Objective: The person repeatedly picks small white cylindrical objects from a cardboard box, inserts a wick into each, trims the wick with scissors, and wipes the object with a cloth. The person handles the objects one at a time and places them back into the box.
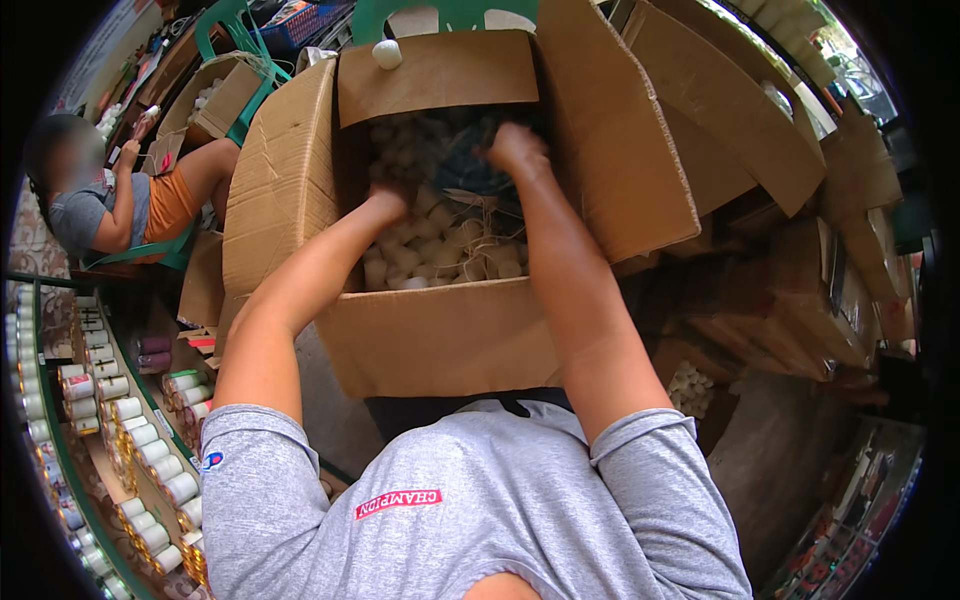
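Observation:
A large open cardboard box [440, 335] stands in front of me with both my arms reaching into it. Many small cream-coloured, rounded pieces [415, 245] fill it, with loose pale strings [478, 240] lying over them. A dark bluish, bag-like thing [465, 160] lies at the back, blurred. My right hand [517, 150] is closed at its right edge and appears to grip it. My left hand [390, 198] is down among the pieces near the box's left wall, its fingers hidden.
One white piece [387, 54] rests on the back flap. Green chairs [440, 15] stand behind. At the left, a seated person [110, 200] handles small things, above shelves of white-topped jars [150, 445]. More cardboard boxes [760, 290] are stacked at the right.

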{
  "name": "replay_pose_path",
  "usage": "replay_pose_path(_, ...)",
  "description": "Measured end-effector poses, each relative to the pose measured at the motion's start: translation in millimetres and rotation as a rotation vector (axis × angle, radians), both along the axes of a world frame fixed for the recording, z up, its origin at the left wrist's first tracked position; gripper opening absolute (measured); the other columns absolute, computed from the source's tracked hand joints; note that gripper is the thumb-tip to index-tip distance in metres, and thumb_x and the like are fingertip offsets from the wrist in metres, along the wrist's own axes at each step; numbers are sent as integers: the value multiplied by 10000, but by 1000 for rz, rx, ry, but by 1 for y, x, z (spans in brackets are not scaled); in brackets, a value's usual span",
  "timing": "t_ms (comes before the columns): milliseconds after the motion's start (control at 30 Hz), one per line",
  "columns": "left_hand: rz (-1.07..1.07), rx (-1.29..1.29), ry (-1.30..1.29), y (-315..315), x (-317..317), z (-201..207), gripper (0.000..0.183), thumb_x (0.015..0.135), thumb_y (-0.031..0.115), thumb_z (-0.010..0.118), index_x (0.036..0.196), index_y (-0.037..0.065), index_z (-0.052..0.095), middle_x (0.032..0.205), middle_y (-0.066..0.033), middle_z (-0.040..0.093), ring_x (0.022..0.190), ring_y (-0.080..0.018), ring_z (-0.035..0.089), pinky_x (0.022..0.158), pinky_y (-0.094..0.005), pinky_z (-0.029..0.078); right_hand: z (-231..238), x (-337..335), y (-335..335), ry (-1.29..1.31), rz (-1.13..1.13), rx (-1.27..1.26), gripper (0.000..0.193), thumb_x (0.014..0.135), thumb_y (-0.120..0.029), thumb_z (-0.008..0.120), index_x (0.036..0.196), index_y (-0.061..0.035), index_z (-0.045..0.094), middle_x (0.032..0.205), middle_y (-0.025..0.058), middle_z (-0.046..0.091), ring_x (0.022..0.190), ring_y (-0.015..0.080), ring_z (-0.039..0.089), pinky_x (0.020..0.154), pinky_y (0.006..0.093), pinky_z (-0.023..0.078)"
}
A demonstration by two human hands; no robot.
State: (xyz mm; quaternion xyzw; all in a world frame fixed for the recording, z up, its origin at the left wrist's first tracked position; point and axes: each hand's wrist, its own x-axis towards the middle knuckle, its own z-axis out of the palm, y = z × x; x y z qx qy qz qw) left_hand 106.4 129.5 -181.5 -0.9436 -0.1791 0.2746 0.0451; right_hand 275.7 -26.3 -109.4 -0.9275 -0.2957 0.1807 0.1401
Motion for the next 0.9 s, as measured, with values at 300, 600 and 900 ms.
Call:
replay_pose_path(300, 651, -866, -336, 16, -2, 113, 365, 842, 305, 700, 1041, 1, 659, 1005, -131, 693, 870, -222, 675, 775, -372, 549, 86, -39, -15, -146, 182, 808, 196, 890, -190, 626, 1080, -152, 655, 992, 163, 690, 906, 341, 688, 743, 425, 536)
replay_pose_path(600, 1126, -1914, -868, -9, -7, 144, 345, 975, 360, 573, 1082, 32, 585, 1012, -98, 646, 886, -196, 637, 813, -348, 536, 91, -70, -12, -203, 334, 1033, 170, 941, -198, 611, 1028, -53, 591, 754, 96, 577, 736, 197, 626, 658, 352, 498)
replay_pose_path(900, 485, -1916, -1155, -57, 5, 136, 319, 1031, 312, 479, 1196, 49, 554, 1044, -42, 618, 930, -103, 584, 859, -262, 485, 77, -62, 3, 95, 84, 1279, 150, 943, -162, 557, 984, -18, 571, 820, 180, 610, 740, 322, 596, 670, 390, 473)
